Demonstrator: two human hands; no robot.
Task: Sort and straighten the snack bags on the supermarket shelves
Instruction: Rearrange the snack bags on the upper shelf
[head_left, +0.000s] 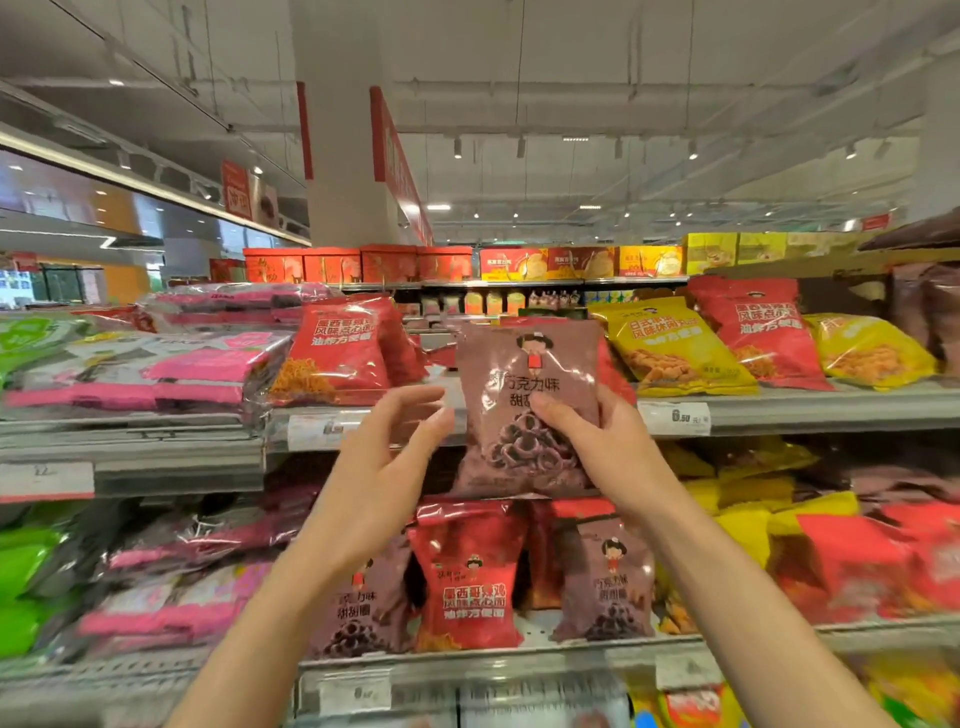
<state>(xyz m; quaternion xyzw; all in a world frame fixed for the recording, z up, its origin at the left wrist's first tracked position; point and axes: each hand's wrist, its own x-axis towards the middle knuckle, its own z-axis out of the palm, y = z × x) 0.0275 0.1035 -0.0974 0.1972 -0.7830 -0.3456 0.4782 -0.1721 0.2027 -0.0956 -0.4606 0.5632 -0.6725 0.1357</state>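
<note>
I hold a brown chocolate-ring snack bag (524, 384) upright in front of the top shelf (810, 410). My right hand (597, 447) grips its lower right side. My left hand (395, 447) is beside the bag's left edge with fingers spread, at most grazing it. Red noodle-snack bags (332, 348) lean on the top shelf to the left, with yellow bags (670, 348) and another red bag (758, 327) to the right. On the shelf below stand two brown bags (608, 582) and a red bag (467, 577).
Pink and black multipacks (156, 364) lie stacked on the left shelves, beside green packs (26, 571). Yellow and red bags (831, 545) crowd the lower right. Price tags (675, 418) run along the shelf edges. Red and yellow boxes (363, 262) top a far shelf.
</note>
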